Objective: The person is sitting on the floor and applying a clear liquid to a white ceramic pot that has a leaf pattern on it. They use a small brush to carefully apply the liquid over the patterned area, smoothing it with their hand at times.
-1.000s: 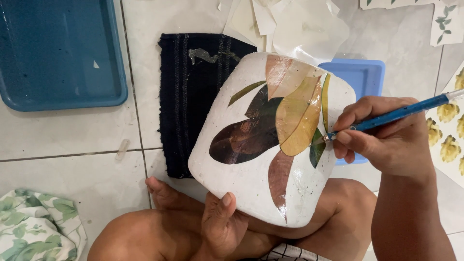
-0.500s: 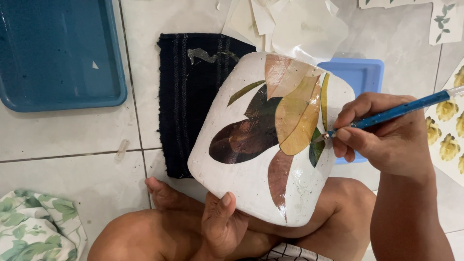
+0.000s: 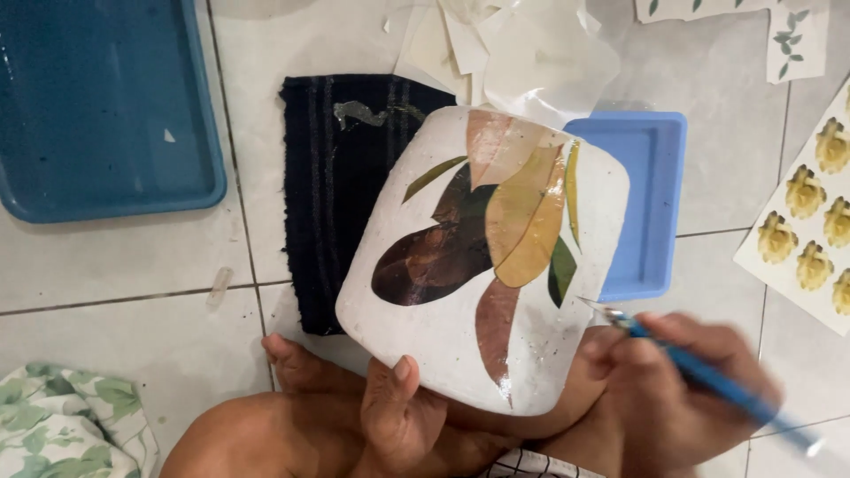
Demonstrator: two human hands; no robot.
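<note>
Far left: one dark blue tray [image 3: 97, 115] on the tiled floor [image 3: 133, 327], and below it one leaf-print cloth [image 3: 62, 429] at the bottom corner. One small pale scrap [image 3: 218, 287] lies on the tile beside the grout line. Next, one black cloth [image 3: 341, 177] flat on the floor, with a smear of dried glue near its top edge. Centre: one white plate [image 3: 443, 345], tilted toward the camera over the person's crossed legs, covered with pressed leaves [image 3: 496, 221], about eight of them, brown, yellow, green and pale pink. The left hand [image 3: 398, 420] grips the plate's lower edge, thumb on the face, fingers behind. Above the plate, a loose pile of white paper scraps [image 3: 522, 44]. Behind the plate's right side, one light blue tray [image 3: 651, 204]. The right hand [image 3: 682, 398], blurred, is closed around one blue brush [image 3: 708, 381], its tip just off the plate's right edge, not touching the leaves. Hands apart. Far right: one sheet of yellow flower stickers [image 3: 810, 212], six flowers in view, and two sheets with small green sprigs [image 3: 792, 40] at the top.
</note>
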